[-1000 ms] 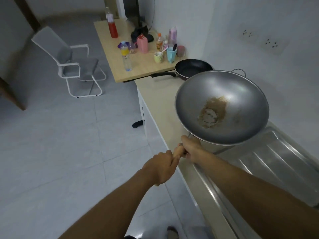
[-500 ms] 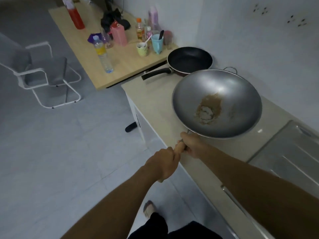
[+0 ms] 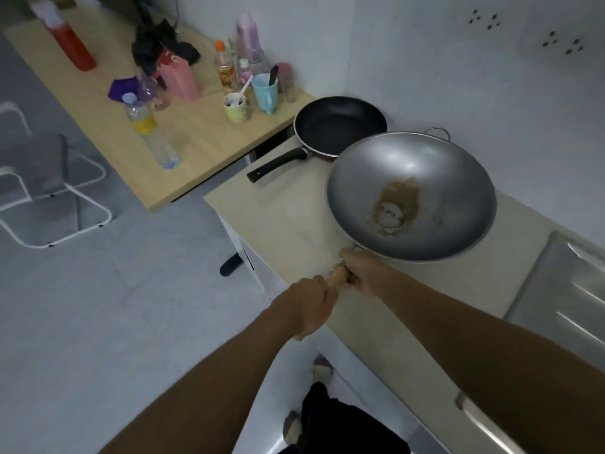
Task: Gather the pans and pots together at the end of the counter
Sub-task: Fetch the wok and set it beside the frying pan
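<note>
Over the beige worktop (image 3: 288,231), you hold the grey wok (image 3: 425,178), its rim just beside the black frying pan (image 3: 340,126) at the far end. Your right hand (image 3: 363,273) and left hand (image 3: 311,303) curl their fingers round the wok's wooden handle (image 3: 339,276).

The handle of the wok (image 3: 425,178) is mostly hidden inside the left hand (image 3: 311,306) and right hand (image 3: 363,273). Behind the wok, the frying pan (image 3: 340,126) has its near rim covered.

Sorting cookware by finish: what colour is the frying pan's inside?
Black, on the frying pan; the head view shows it.
</note>
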Action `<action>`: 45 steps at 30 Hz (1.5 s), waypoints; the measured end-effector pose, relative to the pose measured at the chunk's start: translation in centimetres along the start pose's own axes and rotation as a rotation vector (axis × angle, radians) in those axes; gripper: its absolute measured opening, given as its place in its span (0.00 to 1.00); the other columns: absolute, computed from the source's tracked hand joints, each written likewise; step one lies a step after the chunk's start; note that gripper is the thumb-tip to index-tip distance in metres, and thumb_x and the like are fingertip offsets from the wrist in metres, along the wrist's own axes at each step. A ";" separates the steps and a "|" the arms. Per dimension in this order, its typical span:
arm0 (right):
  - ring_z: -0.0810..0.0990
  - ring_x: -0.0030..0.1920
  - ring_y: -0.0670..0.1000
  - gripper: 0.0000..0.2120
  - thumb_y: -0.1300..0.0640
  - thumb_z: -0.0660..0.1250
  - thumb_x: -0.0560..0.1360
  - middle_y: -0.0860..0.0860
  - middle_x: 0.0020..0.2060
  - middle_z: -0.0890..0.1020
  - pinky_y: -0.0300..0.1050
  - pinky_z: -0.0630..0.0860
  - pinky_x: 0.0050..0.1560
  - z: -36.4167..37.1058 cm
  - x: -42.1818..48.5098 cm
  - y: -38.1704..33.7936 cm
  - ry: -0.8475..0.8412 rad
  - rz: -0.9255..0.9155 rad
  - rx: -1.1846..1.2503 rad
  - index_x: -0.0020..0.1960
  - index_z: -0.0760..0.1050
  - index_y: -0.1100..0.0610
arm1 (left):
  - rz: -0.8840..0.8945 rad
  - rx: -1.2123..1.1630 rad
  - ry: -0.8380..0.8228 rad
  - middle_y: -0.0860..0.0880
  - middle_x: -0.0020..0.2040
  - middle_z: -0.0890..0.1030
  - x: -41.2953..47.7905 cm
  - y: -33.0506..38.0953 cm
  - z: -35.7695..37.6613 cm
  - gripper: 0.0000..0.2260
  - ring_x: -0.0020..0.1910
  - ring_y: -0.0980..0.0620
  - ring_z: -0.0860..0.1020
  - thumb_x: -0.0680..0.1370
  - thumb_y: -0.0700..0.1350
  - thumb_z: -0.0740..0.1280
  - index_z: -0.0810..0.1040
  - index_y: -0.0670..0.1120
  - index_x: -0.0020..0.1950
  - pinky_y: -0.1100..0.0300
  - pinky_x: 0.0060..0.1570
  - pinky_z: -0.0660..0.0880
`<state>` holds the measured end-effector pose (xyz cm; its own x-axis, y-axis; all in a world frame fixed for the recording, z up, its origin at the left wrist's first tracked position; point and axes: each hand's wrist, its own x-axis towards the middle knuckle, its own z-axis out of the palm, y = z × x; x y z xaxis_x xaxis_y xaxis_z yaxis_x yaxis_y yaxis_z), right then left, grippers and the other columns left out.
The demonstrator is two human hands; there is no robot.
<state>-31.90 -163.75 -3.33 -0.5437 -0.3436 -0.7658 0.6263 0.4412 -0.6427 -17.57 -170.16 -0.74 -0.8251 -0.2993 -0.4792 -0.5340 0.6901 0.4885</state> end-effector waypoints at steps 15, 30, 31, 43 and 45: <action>0.77 0.34 0.52 0.05 0.61 0.59 0.82 0.56 0.36 0.76 0.41 0.76 0.25 0.9 4.2 -6.4 -0.031 0.095 0.116 0.48 0.70 0.61 | 0.073 0.157 -0.062 0.50 0.43 0.73 7.3 -1.6 -5.9 0.19 0.38 0.52 0.73 0.82 0.62 0.48 0.68 0.49 0.50 0.54 0.41 0.69; 0.83 0.34 0.50 0.32 0.36 0.57 0.79 0.57 0.50 0.85 0.38 0.75 0.29 1.1 5.0 -12.3 -0.093 0.032 -0.462 0.67 0.71 0.63 | 0.136 0.666 0.131 0.47 0.46 0.79 12.7 -4.4 -14.7 0.19 0.36 0.49 0.73 0.82 0.61 0.51 0.70 0.47 0.55 0.54 0.36 0.69; 0.83 0.35 0.51 0.32 0.37 0.57 0.80 0.58 0.50 0.85 0.37 0.75 0.27 1.2 5.2 -12.9 -0.094 0.016 -0.489 0.67 0.71 0.65 | 0.150 0.687 0.138 0.47 0.46 0.78 13.3 -4.5 -15.4 0.18 0.36 0.50 0.74 0.82 0.61 0.51 0.70 0.47 0.55 0.54 0.37 0.71; 0.76 0.55 0.57 0.16 0.55 0.69 0.74 0.55 0.58 0.74 0.49 0.76 0.52 1.7 10.7 -17.5 0.259 -0.581 -1.084 0.61 0.74 0.54 | 0.368 0.889 0.178 0.48 0.55 0.77 24.6 -6.4 -24.5 0.17 0.50 0.47 0.77 0.82 0.59 0.51 0.70 0.49 0.59 0.50 0.49 0.73; 0.74 0.58 0.58 0.21 0.56 0.67 0.76 0.56 0.62 0.70 0.52 0.75 0.58 2.0 12.2 -17.8 0.316 -0.564 -1.121 0.68 0.72 0.52 | 0.422 0.941 0.203 0.47 0.58 0.77 26.8 -6.4 -25.7 0.17 0.54 0.47 0.77 0.82 0.58 0.52 0.70 0.49 0.62 0.50 0.52 0.73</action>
<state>-48.58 -177.46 -1.29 -0.7819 -0.5667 -0.2598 -0.4548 0.8036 -0.3840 -41.00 -199.49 2.05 -0.9727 0.0396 -0.2286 0.0909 0.9716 -0.2186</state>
